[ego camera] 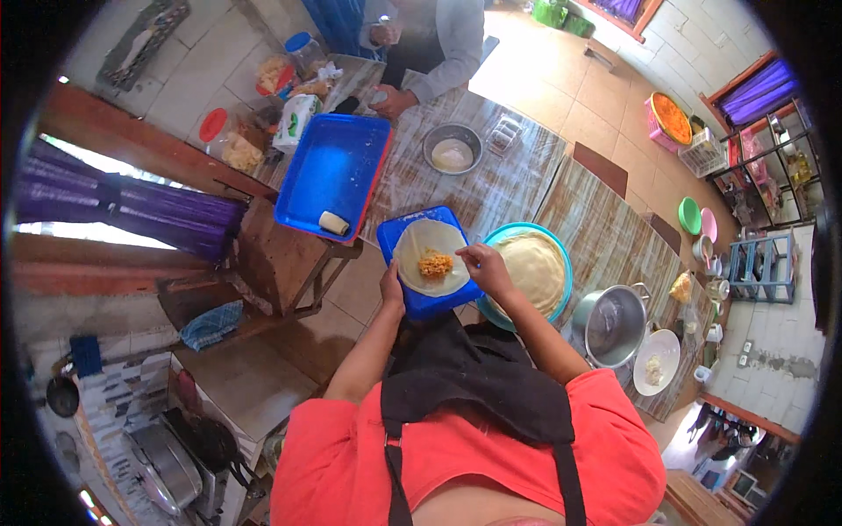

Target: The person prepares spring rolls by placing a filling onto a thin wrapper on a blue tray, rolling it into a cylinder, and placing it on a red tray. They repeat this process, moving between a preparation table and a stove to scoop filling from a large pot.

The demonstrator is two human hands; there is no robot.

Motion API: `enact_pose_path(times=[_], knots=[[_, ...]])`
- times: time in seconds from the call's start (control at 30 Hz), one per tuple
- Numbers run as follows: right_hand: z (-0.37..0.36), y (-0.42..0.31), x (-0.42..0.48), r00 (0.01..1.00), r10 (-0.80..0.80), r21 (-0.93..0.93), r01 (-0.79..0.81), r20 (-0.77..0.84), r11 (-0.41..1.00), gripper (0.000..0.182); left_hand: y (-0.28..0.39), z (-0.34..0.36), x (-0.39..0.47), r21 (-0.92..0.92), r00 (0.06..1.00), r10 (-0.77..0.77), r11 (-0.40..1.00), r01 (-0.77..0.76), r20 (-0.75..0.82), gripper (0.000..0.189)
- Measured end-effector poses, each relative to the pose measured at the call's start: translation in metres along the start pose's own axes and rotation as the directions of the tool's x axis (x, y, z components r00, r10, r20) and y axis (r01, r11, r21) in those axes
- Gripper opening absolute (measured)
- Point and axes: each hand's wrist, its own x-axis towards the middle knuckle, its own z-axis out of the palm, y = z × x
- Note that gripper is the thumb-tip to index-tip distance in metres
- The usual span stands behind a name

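A round, thin wrapper (411, 246) lies on a small blue tray (421, 306) in front of me, with a mound of orange shredded filling (435, 265) near its middle. My left hand (392, 289) is at the tray's left edge; whether it grips the tray is not plain. My right hand (483, 266) is over the wrapper's right edge with bent fingers; whether they pinch it I cannot tell. Close by on the right, a stack of pale wrappers (529, 266) rests on a turquoise plate (567, 276). One rolled wrapper (333, 223) lies in a large blue tray (329, 164).
Across the wooden table (421, 177) stands another person (447, 52), holding things in both hands. A metal bowl of pale paste (452, 148) sits mid-table. At right are a metal pot (615, 325) and a white plate (658, 361). Jars (230, 138) line the far left.
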Motion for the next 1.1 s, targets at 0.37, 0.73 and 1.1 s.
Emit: enact_pose_path(times=[0.37,0.73,1.1], knots=[[0.051,0.039,0.047,0.994,-0.068,-0.112,0.078,0.090,0.991,0.042,-0.007,-0.016,0.112,0.744,0.892,0.452,0.590,-0.315,0.019,0.049],[0.083,0.050,0.049,0.995,-0.039,-0.049,0.044,0.089,0.998,0.027,0.025,-0.004,0.069,0.774,0.850,0.524,0.514,-0.370,0.058,0.022],[0.083,0.046,0.084,0.927,-0.255,-0.108,0.294,0.276,0.950,0.058,0.034,0.006,0.075,0.810,0.784,0.603,0.382,-0.445,0.146,0.018]])
